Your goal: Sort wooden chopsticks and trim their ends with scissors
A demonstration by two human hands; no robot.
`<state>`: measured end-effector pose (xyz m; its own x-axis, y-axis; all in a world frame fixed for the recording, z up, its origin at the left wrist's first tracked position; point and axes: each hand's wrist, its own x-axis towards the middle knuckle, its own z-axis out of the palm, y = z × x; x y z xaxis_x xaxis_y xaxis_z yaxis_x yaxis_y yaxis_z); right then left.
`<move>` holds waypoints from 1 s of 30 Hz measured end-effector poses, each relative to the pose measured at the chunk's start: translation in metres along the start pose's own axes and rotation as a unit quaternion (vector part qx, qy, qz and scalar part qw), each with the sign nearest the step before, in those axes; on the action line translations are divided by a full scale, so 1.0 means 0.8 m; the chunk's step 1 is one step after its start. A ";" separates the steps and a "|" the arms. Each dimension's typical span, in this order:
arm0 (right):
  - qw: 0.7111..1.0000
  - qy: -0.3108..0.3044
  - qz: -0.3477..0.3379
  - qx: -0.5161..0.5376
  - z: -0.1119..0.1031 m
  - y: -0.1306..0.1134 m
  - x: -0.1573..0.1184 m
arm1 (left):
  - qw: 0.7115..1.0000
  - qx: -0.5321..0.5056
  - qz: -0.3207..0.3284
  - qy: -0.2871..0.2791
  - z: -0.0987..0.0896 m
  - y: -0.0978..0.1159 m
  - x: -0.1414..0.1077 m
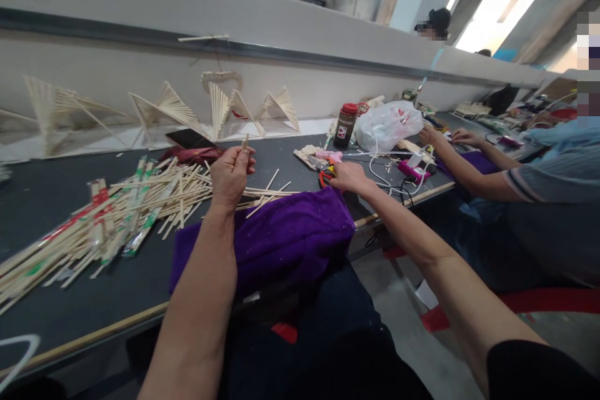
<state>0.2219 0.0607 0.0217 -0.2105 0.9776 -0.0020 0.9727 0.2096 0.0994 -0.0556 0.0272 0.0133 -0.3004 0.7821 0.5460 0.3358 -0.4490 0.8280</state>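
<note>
My left hand (233, 174) is raised above the table, its fingers closed round a short piece of pale wood (245, 140) that sticks up from the grip. On the right, my right hand (347, 176) has its fingers closed at the red and black handles of a cutting tool (324, 180). A purple cloth (295, 237) hangs over the table's front edge between my arms. Thin wooden sticks (187, 190), some in clear wrappers, lie in a heap to the left, and a few loose ones reach the cloth.
Fan-shaped stick structures (166, 109) stand along the wall. A dark bottle (345, 125) with a red lid is beside a white plastic bag (389, 125). At right, a co-worker's hands (434, 137) are over the table, near a magenta device (413, 170) and cables.
</note>
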 end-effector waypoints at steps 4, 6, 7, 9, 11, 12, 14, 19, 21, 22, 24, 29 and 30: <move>0.998 0.046 0.021 0.027 -0.018 0.003 -0.005 | 1.000 -0.018 -0.005 -0.010 0.000 0.000 0.000; 0.997 0.053 0.011 0.047 -0.021 0.004 -0.006 | 1.000 -0.016 -0.001 -0.023 0.001 -0.002 0.000; 0.997 0.056 0.006 0.053 -0.022 0.004 -0.006 | 0.999 -0.011 0.001 -0.031 0.002 -0.002 -0.001; 0.996 0.073 -0.007 0.048 -0.021 0.004 -0.007 | 0.999 0.001 0.003 -0.048 0.005 -0.002 -0.002; 0.994 0.101 -0.021 0.026 -0.019 0.005 -0.008 | 0.998 0.014 0.005 -0.064 0.007 0.000 -0.004; 0.993 0.114 -0.026 0.015 -0.019 0.007 -0.009 | 0.997 0.020 0.006 -0.071 0.008 0.001 -0.004; 0.990 0.137 -0.030 0.003 -0.022 0.012 -0.009 | 0.997 0.028 0.005 -0.077 0.009 0.003 -0.005; 0.972 0.222 0.014 0.079 -0.040 0.029 -0.006 | 0.998 -0.007 -0.011 -0.062 0.013 0.006 -0.006; 0.959 0.242 0.006 0.147 -0.046 0.020 -0.003 | 0.996 -0.068 -0.025 -0.044 0.016 0.008 -0.005; 0.952 0.246 -0.009 0.181 -0.048 0.009 -0.001 | 0.993 -0.107 -0.036 -0.032 0.016 0.010 -0.005; 0.937 0.255 -0.049 0.233 -0.048 -0.027 0.004 | 0.982 -0.175 -0.069 -0.001 0.015 0.014 -0.003; 0.912 0.273 -0.152 0.267 -0.045 -0.152 0.003 | 0.953 -0.243 -0.169 0.065 -0.001 0.013 0.006; 0.908 0.273 -0.175 0.264 -0.044 -0.172 0.001 | 0.948 -0.255 -0.174 0.075 -0.005 0.010 0.008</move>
<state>0.0845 0.0320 0.0428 -0.3918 0.7244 0.5673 0.7178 0.6264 -0.3040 -0.0586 0.0268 0.0241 -0.4503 0.8683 0.2082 -0.2707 -0.3550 0.8948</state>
